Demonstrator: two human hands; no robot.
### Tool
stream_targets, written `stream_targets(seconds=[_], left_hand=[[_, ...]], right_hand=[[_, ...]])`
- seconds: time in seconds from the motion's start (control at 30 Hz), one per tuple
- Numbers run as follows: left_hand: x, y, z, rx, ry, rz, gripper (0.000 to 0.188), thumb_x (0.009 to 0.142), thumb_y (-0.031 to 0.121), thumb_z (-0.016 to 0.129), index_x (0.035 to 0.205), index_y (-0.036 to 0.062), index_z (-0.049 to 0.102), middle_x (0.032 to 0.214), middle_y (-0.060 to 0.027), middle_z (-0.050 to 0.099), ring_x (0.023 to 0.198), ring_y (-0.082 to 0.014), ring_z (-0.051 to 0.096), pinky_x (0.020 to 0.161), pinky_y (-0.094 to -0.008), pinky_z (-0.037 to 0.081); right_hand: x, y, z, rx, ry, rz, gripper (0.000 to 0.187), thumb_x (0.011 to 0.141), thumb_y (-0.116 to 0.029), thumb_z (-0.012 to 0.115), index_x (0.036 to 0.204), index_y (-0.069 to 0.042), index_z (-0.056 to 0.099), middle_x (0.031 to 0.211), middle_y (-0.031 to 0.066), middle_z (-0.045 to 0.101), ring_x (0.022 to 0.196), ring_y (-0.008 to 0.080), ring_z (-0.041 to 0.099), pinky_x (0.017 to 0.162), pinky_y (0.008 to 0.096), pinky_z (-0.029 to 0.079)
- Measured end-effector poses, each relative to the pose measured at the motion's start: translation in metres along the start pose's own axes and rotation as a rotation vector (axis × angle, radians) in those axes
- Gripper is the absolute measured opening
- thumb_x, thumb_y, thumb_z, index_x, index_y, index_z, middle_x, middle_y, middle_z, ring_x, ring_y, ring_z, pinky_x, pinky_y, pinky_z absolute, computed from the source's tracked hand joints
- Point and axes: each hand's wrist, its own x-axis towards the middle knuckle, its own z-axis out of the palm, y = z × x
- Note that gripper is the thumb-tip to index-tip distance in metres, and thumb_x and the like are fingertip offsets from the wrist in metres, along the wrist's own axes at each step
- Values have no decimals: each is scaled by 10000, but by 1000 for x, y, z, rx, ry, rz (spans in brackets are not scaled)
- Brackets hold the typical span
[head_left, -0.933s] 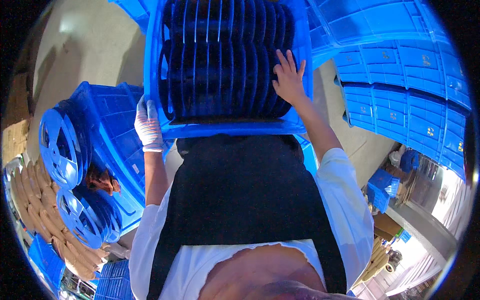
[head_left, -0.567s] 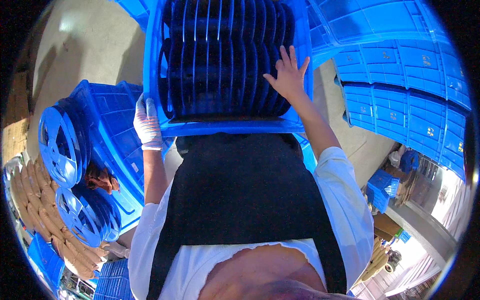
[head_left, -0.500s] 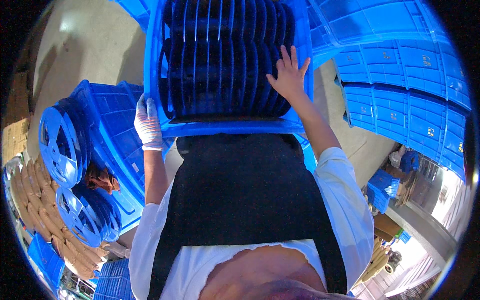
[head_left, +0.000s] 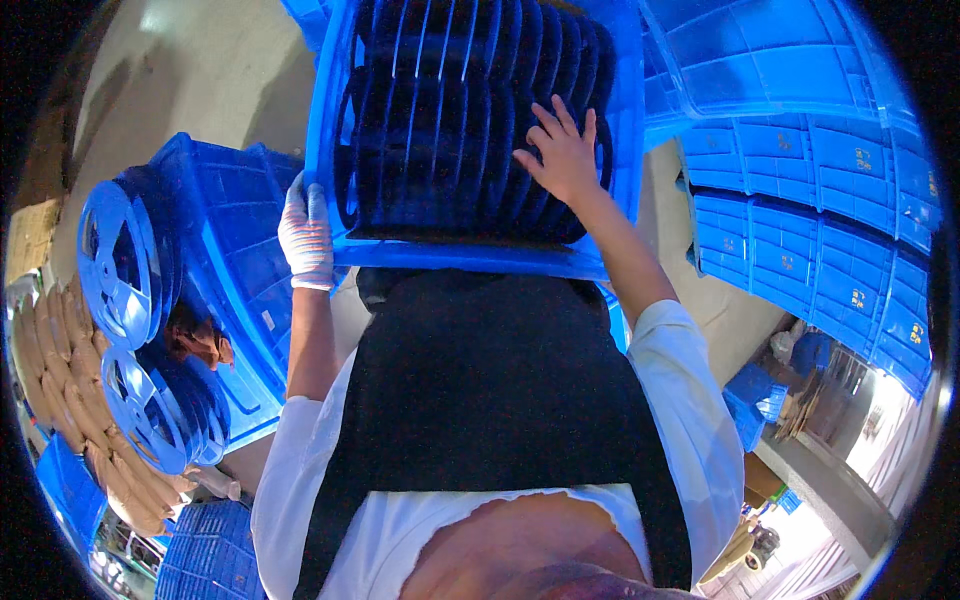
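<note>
In front of me, a blue plastic crate (head_left: 470,258) holds two rows of dark discs (head_left: 430,130), probably reels, standing on edge. My left hand (head_left: 304,235), in a striped knit glove, is at the crate's left near corner. Its fingers lie along the outer side of the rim and its thumb is hidden. My bare right hand (head_left: 563,158) is over the right part of the near row with its fingers spread. It holds nothing; whether the fingertips touch the discs I cannot tell.
At left, another blue crate (head_left: 225,235) has blue reels (head_left: 120,262) with cut-out windows beside it, and a brown cloth (head_left: 200,340). Brown sacks (head_left: 120,480) are piled beyond. Stacked blue crates (head_left: 810,225) stand at right.
My right hand has shifted left, away from the crate's right wall and further over the discs. My left hand stays at the same corner. The whole view has swung slightly.
</note>
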Motion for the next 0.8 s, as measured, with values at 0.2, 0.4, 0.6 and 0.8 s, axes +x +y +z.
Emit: stream_targets(seconds=[0.2, 0.4, 0.6, 0.8], left_hand=[[-3, 6, 0, 68, 12, 12, 319, 984, 238, 551, 1216, 25, 605, 1022, -86, 671, 903, -128, 570, 853, -286, 469], [-5, 8, 0, 128, 44, 41, 324, 978, 245, 557, 1217, 33, 610, 1020, -115, 687, 894, -164, 612, 847, -301, 482], [-4, 7, 1, 162, 53, 47, 311, 965, 233, 569, 1206, 42, 617, 1041, -160, 685, 911, -211, 643, 850, -327, 491], [-6, 12, 1, 143, 64, 37, 293, 960, 211, 580, 1199, 47, 622, 1021, -132, 684, 892, -185, 629, 836, -315, 489]], right_hand=[[11, -22, 5, 139, 71, -16, 270, 799, -224, 683, 1031, -120, 592, 1538, 60, 322, 1466, 313, 182, 1119, 673, 107], [21, -24, 7, 125, 35, -211, 331, 773, -59, 616, 1087, -162, 595, 1548, 45, 306, 1468, 300, 187, 1149, 606, 148], [24, -27, 12, 164, 60, -178, 429, 775, -35, 595, 1171, -200, 591, 1544, 49, 311, 1455, 298, 229, 1149, 603, 158], [31, -34, 8, 226, 138, -255, 482, 772, -31, 608, 1209, -232, 578, 1543, 44, 308, 1452, 293, 236, 1152, 593, 168]])
